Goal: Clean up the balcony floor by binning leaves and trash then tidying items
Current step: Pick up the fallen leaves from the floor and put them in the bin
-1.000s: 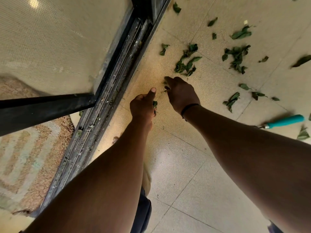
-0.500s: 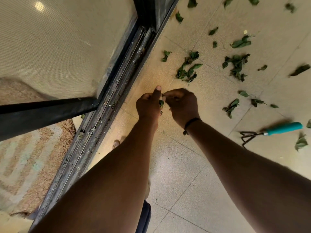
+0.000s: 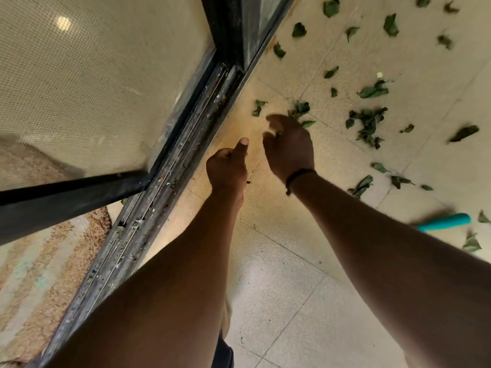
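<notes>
Green leaves lie scattered over the beige tiled balcony floor (image 3: 279, 301). My left hand (image 3: 228, 170) is curled into a fist with the thumb raised, and a small dark leaf bit sticks out at its right edge. My right hand (image 3: 289, 148), with a black wristband, hovers with loosely curved fingers and holds nothing I can see. Its fingertips are just short of a small leaf cluster (image 3: 301, 108), which it partly hides. A single leaf (image 3: 259, 106) lies to the left of that. A bigger pile (image 3: 368, 124) sits further right.
A dirty sliding-door track (image 3: 170, 192) runs diagonally on the left, with a mesh screen door (image 3: 93, 75) beyond it. A woven mat (image 3: 39, 261) lies inside. The teal handle of a hand rake (image 3: 443, 222) shows beside my right forearm. More leaves (image 3: 361, 185) dot the right side.
My right hand has left my left hand and moved forward toward the leaf cluster. The left fist stays closed. The view has shifted forward.
</notes>
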